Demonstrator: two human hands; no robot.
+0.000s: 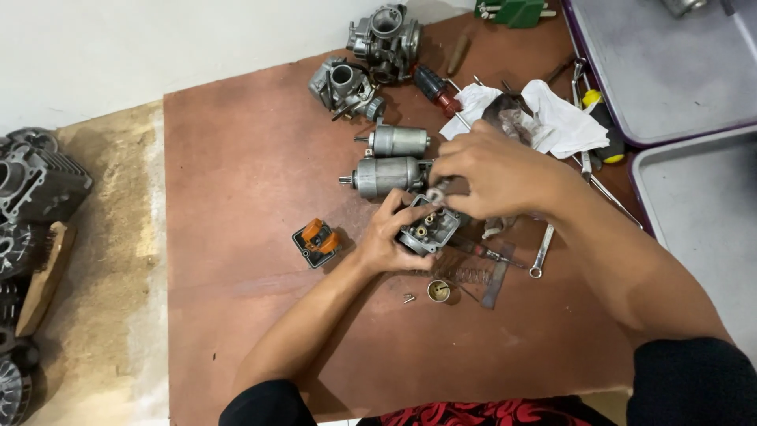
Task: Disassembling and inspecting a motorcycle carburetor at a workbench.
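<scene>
My left hand (388, 237) grips a small grey carburetor body (428, 229) held just above the brown board (252, 173), its open underside with brass jets facing up. My right hand (493, 170) is curled over its top edge, fingertips pinching a small metal part (435, 193) against the carburetor. Below the hands lie a coil spring (467, 275), a small brass cap (438, 291) and a tiny screw (408, 298). A red-handled screwdriver (482, 251) lies just right of the carburetor.
Two grey starter motors (388, 175) (398, 140) lie behind the hands, two more carburetors (344, 87) (386, 39) farther back. An orange and black part (317, 241) sits left. A white rag (556, 118), wrench (542, 252), grey trays (670, 63) lie right. Engine parts (31, 189) sit far left.
</scene>
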